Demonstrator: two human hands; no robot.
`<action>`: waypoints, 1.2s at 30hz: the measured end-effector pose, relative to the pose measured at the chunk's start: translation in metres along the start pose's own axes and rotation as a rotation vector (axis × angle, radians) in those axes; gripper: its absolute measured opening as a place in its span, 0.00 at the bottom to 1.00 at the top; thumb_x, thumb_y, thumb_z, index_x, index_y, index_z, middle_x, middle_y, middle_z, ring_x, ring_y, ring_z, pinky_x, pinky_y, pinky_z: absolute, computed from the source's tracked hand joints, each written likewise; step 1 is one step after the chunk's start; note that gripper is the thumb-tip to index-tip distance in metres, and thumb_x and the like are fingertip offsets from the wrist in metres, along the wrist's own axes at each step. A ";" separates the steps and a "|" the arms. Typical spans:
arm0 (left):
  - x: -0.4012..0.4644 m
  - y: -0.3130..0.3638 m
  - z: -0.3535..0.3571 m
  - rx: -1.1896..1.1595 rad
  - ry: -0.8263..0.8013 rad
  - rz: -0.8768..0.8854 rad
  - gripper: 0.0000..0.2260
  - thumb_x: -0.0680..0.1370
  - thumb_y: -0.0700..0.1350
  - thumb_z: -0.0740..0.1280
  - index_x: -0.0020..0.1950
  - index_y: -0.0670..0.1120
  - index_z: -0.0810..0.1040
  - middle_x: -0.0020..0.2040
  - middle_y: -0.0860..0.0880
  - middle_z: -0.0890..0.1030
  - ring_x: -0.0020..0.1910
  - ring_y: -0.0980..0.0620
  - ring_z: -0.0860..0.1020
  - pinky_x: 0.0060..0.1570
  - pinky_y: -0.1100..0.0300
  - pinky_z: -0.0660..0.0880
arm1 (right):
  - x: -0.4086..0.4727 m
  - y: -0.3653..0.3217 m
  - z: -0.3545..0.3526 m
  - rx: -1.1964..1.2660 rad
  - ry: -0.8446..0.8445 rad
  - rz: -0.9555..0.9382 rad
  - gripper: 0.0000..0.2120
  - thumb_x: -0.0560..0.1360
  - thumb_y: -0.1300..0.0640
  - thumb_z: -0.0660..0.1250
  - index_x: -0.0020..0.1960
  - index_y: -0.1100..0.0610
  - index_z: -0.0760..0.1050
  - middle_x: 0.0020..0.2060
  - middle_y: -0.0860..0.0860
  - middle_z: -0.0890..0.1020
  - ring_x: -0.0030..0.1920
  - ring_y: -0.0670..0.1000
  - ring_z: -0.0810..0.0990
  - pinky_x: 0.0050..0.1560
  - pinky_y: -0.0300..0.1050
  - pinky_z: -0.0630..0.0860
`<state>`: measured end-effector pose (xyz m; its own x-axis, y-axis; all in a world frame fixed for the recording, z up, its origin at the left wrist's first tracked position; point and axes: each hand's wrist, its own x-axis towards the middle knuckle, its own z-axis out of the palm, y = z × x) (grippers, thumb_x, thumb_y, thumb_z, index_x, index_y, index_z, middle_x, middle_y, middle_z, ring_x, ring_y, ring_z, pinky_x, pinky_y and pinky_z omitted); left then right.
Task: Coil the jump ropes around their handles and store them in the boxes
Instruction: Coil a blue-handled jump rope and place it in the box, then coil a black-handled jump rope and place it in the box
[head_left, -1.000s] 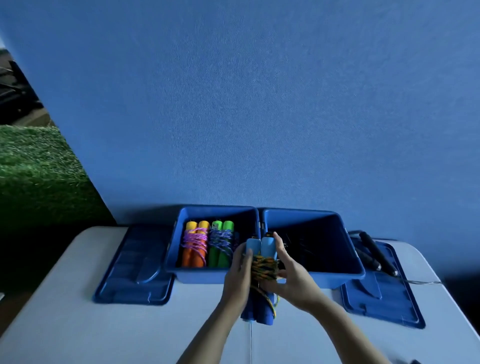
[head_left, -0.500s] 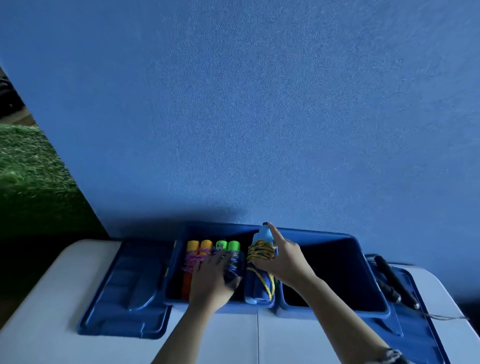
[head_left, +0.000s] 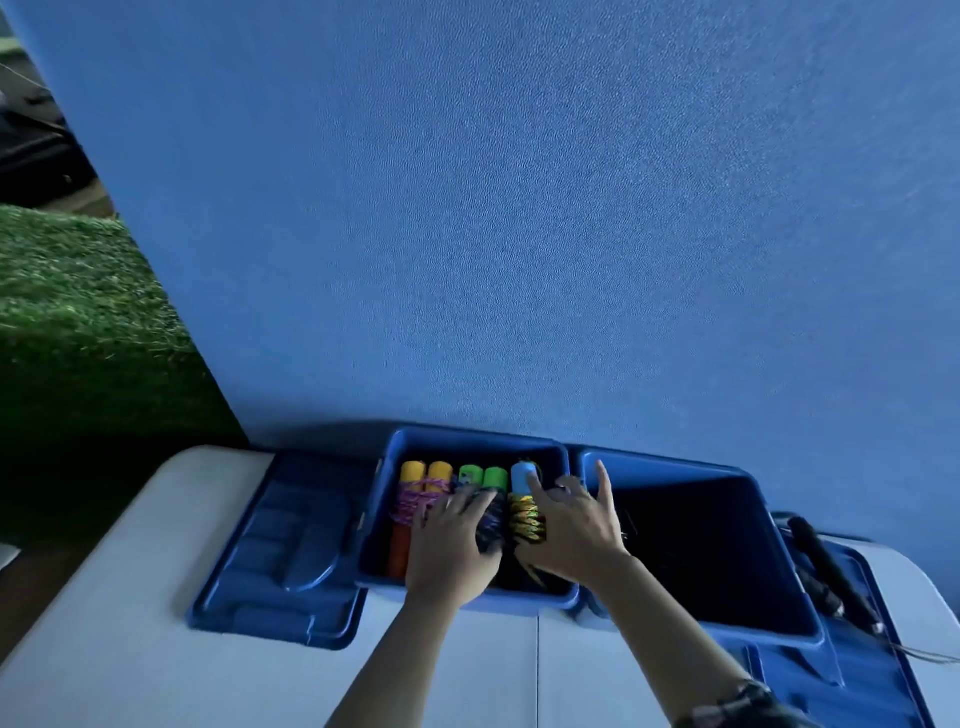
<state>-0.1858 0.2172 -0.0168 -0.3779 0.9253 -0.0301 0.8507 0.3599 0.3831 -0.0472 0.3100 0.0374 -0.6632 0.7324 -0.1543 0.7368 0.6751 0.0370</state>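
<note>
The left blue box (head_left: 470, 437) holds three coiled jump ropes side by side. An orange-handled rope (head_left: 426, 475) with pink cord lies at the left, a green-handled rope (head_left: 485, 477) with dark cord in the middle. A blue-handled rope (head_left: 522, 478) wound with yellow cord lies at the right end. My left hand (head_left: 452, 545) rests with straight fingers on the green rope's coil. My right hand (head_left: 571, 530) presses spread fingers on the blue-handled rope, covering its lower half. The right blue box (head_left: 675, 467) looks dark inside, with nothing visible in it.
A blue lid (head_left: 291, 545) lies left of the boxes on the white table (head_left: 130, 623). Another lid (head_left: 857, 670) lies at the right, with a black-handled rope (head_left: 821, 561) uncoiled on it. A blue wall (head_left: 519, 208) stands right behind the boxes.
My right hand lowered the blue-handled rope from above the box rim down into the left box beside the green rope. My left hand slid onto the green rope.
</note>
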 end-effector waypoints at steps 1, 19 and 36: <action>0.000 0.000 0.000 0.012 0.005 0.002 0.28 0.75 0.59 0.61 0.74 0.62 0.59 0.74 0.61 0.62 0.72 0.54 0.62 0.73 0.49 0.53 | 0.002 0.002 -0.003 -0.020 -0.043 -0.017 0.45 0.67 0.34 0.60 0.76 0.52 0.50 0.63 0.48 0.75 0.72 0.52 0.60 0.70 0.64 0.32; -0.002 0.006 -0.007 0.067 -0.038 0.018 0.27 0.77 0.59 0.59 0.76 0.60 0.57 0.77 0.57 0.58 0.75 0.52 0.58 0.74 0.46 0.50 | -0.002 -0.007 0.015 -0.149 -0.070 -0.023 0.39 0.76 0.40 0.58 0.77 0.56 0.44 0.76 0.51 0.52 0.76 0.56 0.47 0.73 0.62 0.41; -0.118 0.126 0.043 0.170 0.053 0.002 0.32 0.77 0.55 0.63 0.77 0.45 0.58 0.77 0.44 0.60 0.77 0.47 0.57 0.70 0.39 0.55 | -0.182 0.059 0.053 0.381 0.229 0.214 0.24 0.66 0.53 0.69 0.62 0.56 0.76 0.62 0.49 0.78 0.59 0.47 0.79 0.58 0.57 0.76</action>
<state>-0.0182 0.1587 -0.0051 -0.3911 0.9201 0.0210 0.8993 0.3772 0.2211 0.1237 0.2120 0.0150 -0.4722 0.8806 0.0401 0.8268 0.4582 -0.3262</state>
